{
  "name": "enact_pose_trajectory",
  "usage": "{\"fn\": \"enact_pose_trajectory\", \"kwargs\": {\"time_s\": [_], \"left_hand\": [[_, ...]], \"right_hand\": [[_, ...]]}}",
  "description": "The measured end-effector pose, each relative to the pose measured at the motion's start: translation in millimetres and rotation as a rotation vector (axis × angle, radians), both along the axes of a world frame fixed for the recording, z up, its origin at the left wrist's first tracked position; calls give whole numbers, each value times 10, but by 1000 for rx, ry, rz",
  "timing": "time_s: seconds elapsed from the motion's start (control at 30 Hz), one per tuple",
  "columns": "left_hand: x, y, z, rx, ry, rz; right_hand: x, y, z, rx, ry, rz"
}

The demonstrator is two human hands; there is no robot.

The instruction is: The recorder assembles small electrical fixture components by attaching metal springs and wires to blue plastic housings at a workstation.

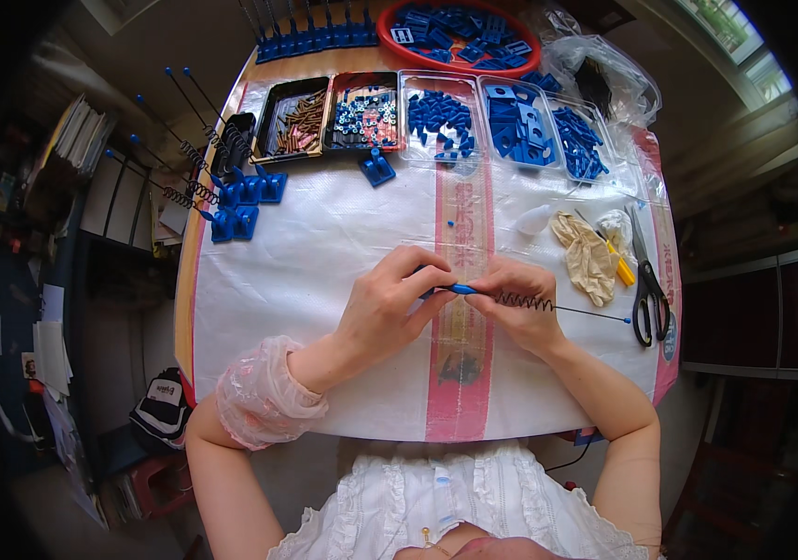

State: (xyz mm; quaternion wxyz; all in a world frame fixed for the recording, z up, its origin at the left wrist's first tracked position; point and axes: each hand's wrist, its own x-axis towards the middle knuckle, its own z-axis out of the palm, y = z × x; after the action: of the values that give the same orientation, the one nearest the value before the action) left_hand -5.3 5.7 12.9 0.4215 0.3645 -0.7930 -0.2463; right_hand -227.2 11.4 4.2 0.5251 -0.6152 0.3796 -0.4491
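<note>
Both hands meet over the middle of the white table cover. My right hand (522,297) pinches a coil-spring rod (532,302) at its blue plastic end (462,289); the thin black rod runs out to the right and ends in a small blue tip. My left hand (394,294) has its thumb and fingers closed round a blue plastic part at the other end of that piece. Most of this part is hidden by the fingers, so its shape and whether the pieces are joined cannot be told. A tiny blue piece (451,224) lies just beyond the hands.
Beyond lie trays of brass screws (304,123), nuts (362,117), blue pegs (439,121), blue plates (522,126) and small blue parts (578,140). Spring-rod assemblies (236,210) stand left. A red basin (530,61) is behind. Scissors (646,289), a glove (586,259) and a yellow-handled tool (622,269) lie right.
</note>
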Motion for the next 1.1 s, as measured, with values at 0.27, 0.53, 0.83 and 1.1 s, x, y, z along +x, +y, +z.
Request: {"fn": "enact_pose_trajectory", "kwargs": {"time_s": [0.27, 0.53, 0.83, 1.1], "left_hand": [[0, -5, 1, -23, -30, -19], [12, -6, -28, 10, -28, -47], [1, 12, -35, 100, 18, -80], [3, 4, -50, 131, 49, -97]], "right_hand": [[11, 7, -1, -35, -8, -8], [-1, -8, -20, -72, 17, 10], [-22, -19, -98, -70, 7, 23], [-11, -8, -51, -28, -3, 29]]}}
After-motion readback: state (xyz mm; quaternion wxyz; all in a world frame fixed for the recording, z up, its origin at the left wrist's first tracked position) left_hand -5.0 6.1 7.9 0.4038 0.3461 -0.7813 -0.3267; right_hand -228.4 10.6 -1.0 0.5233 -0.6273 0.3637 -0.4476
